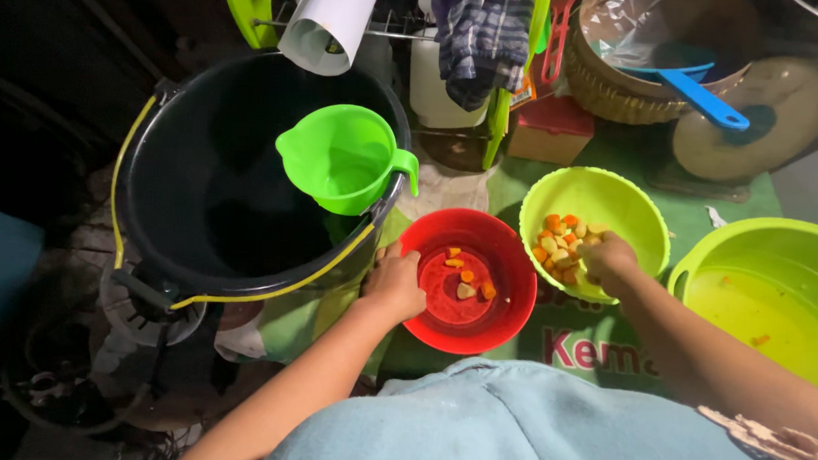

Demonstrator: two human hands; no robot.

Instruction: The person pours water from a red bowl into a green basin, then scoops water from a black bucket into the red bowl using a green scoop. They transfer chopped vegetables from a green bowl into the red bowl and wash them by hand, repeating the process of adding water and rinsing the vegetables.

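Gripping the red bowl's (468, 280) left rim, the left hand (394, 285) steadies it while the right hand (608, 262), closed over vegetable pieces (560, 245) in the lime bowl (596, 231) right of it, works; few pieces lie in red, most remain in lime.

Home washing corner (bucket (218, 185), bowls (603, 197))
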